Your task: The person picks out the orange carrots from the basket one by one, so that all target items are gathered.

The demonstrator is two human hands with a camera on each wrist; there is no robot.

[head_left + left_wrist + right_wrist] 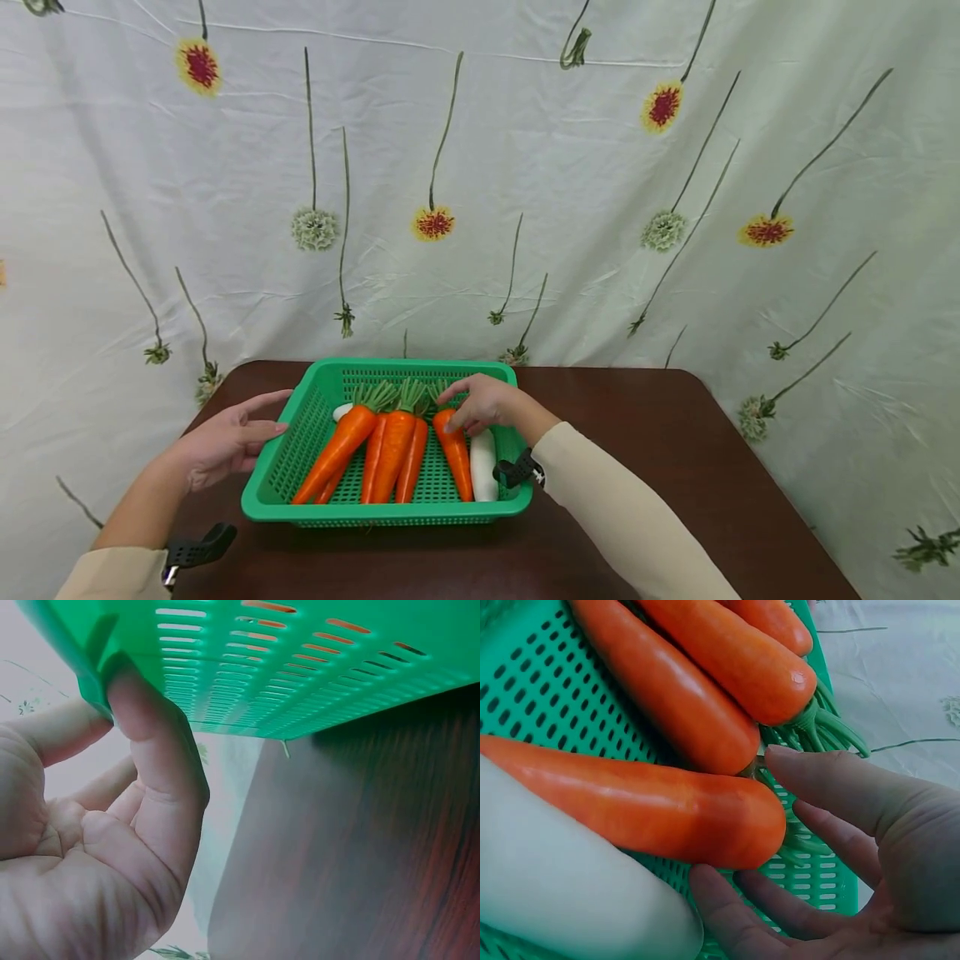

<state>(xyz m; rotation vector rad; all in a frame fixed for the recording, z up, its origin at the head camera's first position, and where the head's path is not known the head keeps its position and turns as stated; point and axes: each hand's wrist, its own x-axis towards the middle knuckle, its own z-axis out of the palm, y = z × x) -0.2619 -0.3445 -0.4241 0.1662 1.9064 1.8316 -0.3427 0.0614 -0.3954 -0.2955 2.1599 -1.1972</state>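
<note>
A green plastic basket (386, 514) stands on the table, holding several orange carrots (393, 454) with green tops and a white radish (483, 467) at its right side. My left hand (221, 442) is at the basket's left rim; in the left wrist view, thumb and finger pinch the rim's edge. Over the basket's right part is my right hand (480, 406). In the right wrist view, its thumb and fingers spread around the leafy end of the rightmost carrot (705, 814), beside the radish (577, 862). Whether the fingertips touch that carrot, I cannot tell.
The dark brown table (637, 483) extends to the right of the basket. Behind it hangs a pale curtain (570, 167) printed with flowers. A small white end (342, 412) shows beside the leftmost carrot. Black straps (517, 469) circle both wrists.
</note>
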